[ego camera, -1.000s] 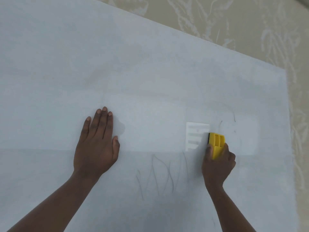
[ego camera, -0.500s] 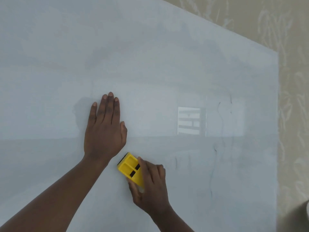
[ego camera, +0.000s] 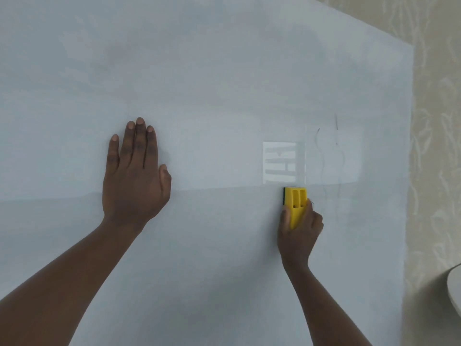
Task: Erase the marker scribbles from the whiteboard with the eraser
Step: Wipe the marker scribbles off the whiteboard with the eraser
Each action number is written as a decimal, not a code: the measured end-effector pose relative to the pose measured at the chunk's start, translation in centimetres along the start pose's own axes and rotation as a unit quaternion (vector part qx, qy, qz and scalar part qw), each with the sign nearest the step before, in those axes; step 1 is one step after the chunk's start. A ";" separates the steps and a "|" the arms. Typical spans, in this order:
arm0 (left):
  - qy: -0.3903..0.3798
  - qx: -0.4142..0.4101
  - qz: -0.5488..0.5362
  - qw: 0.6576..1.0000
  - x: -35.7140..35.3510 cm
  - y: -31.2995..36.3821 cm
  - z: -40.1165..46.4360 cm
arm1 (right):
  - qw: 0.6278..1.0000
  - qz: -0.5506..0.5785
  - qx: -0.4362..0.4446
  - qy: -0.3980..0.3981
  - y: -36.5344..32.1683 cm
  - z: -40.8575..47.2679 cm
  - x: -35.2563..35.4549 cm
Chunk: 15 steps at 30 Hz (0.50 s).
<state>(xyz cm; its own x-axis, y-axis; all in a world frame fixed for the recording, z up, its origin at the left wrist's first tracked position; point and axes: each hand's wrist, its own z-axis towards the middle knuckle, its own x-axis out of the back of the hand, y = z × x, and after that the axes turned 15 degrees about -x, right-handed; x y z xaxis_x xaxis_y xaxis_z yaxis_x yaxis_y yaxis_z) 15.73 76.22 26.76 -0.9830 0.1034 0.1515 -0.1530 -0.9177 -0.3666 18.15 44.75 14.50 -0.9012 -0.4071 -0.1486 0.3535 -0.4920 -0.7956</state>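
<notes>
A large whiteboard (ego camera: 224, 83) fills most of the head view. My right hand (ego camera: 300, 229) grips a yellow eraser (ego camera: 296, 204) with a dark pad and presses it upright against the board at centre right. Thin grey marker scribbles (ego camera: 321, 158) run in wavy lines just up and right of the eraser, near the board's right edge. My left hand (ego camera: 134, 176) lies flat on the board at centre left, fingers together and pointing up, holding nothing.
A bright window reflection (ego camera: 283, 162) shows on the board above the eraser. Beige patterned wallpaper (ego camera: 436, 146) borders the board's right edge. The rim of a pale rounded object (ego camera: 454, 290) pokes in at the lower right.
My right hand swept the eraser left to beside my left hand, then back right to below the reflection. The scribbles in the lower middle of the board are gone.
</notes>
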 end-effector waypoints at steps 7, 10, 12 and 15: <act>0.009 0.004 -0.007 1.000 0.4 2.1 1.0 | 0.997 -0.016 -0.071 -0.007 2.7 3.5 2.3; 0.020 -0.056 -0.007 0.998 -0.1 5.3 3.2 | 0.999 -0.012 -0.030 -0.029 2.4 5.3 2.5; 0.020 -0.073 -0.013 0.997 -0.5 7.4 5.3 | 0.998 -0.018 0.020 -0.057 2.0 7.0 2.6; 0.021 -0.078 -0.017 0.997 -1.5 10.5 8.7 | 0.988 -0.023 0.120 -0.096 1.1 10.4 2.9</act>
<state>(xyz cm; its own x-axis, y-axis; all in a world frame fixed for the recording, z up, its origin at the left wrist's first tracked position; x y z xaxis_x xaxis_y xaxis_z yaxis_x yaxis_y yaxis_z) 16.50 63.10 30.63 -0.9798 0.1523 0.1294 -0.1971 -0.8434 -0.4998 18.56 35.04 19.26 -0.8610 -0.5083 0.0170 0.3844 -0.6723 -0.6326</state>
